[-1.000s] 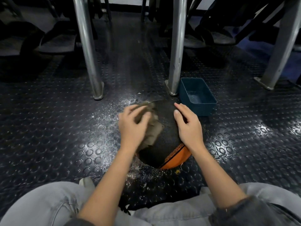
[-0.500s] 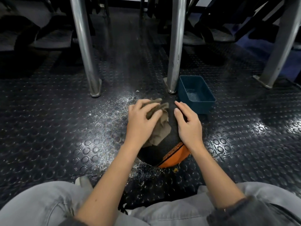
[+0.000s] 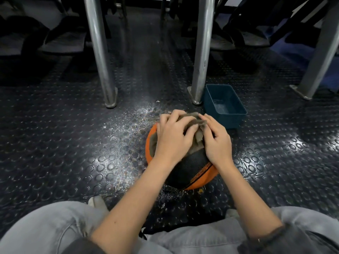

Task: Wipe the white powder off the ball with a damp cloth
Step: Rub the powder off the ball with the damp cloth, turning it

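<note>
Cloth [image 3: 199, 139] spans ball [image 3: 190, 166] crosswise between left hand [image 3: 174, 137] and right hand [image 3: 216, 141].

The ball [image 3: 190, 169], orange with a black panel, sits on the floor [image 3: 69, 147]. A crumpled grey-brown cloth [image 3: 199, 138] lies bunched over its top, gripped by the left hand [image 3: 174, 137] and the right hand [image 3: 217, 143]. White powder [image 3: 126, 128] speckles the floor just left of the ball.

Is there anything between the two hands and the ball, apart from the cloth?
Nothing else is visible. The cloth lies bunched on top of the ball under the left hand, and the right hand holds its edge.
</note>
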